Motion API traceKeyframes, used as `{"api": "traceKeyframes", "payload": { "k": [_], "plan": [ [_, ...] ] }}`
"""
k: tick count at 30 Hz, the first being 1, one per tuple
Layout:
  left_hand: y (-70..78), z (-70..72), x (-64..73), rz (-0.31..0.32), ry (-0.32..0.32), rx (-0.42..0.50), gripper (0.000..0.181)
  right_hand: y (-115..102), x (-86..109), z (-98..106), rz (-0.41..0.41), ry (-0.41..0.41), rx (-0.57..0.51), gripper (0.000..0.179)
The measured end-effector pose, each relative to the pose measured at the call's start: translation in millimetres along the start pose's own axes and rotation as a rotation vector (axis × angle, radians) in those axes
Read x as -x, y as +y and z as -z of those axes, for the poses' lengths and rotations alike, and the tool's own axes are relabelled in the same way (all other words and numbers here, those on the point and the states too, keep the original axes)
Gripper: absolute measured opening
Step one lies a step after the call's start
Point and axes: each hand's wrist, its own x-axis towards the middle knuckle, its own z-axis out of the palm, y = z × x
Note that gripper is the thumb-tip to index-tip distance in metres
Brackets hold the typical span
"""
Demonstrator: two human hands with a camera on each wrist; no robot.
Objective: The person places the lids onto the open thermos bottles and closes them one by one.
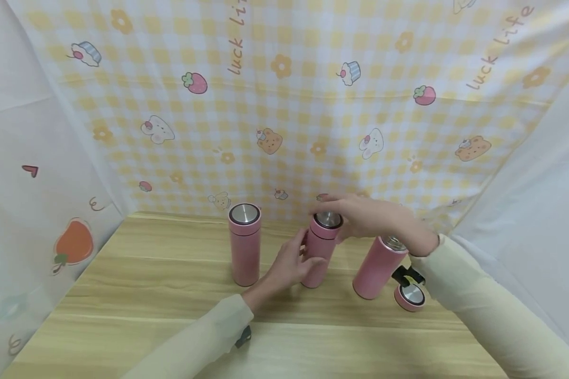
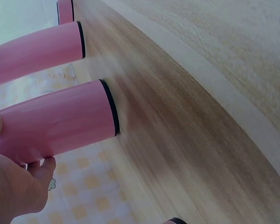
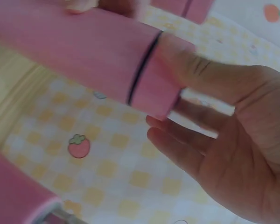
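Observation:
In the head view, a pink thermos (image 1: 321, 247) stands in the middle of the table with its silver-topped lid (image 1: 328, 219) on. My left hand (image 1: 291, 263) grips its body from the left; the left wrist view shows the thermos's dark base edge (image 2: 110, 107) at the tabletop. My right hand (image 1: 367, 216) reaches over from the right and holds the lid. In the right wrist view the thumb presses one side of the lid (image 3: 154, 91), with the fingers (image 3: 177, 144) around the other side. Some fingertips are hidden behind it.
A second lidded pink thermos (image 1: 245, 252) stands to the left. On the right, under my right forearm, is an open pink thermos (image 1: 374, 271), its loose lid (image 1: 411, 297) lying beside it on the wooden table (image 1: 170, 273). A patterned cloth (image 1: 284, 105) hangs behind.

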Motion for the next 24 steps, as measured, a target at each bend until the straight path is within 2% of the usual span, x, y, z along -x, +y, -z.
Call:
{"api": "traceKeyframes", "payload": {
  "k": [2,5,13,24],
  "plan": [
    [0.8,0.0,0.5,0.002,0.0,-0.004,0.062,-0.6,0.9,4.0,0.042,-0.034,-0.043,0.069],
    [1.9,0.3,1.5,0.001,0.002,-0.001,0.064,-0.5,0.3,6.2,0.101,-0.039,-0.049,0.062],
    [1.9,-0.7,1.4,0.009,0.003,-0.005,0.064,0.8,-3.2,2.5,0.061,-0.044,-0.034,0.062],
    [1.1,-1.7,1.7,0.012,0.006,-0.011,0.062,-2.6,-1.9,2.2,0.056,-0.032,-0.004,0.061]
  ]
}}
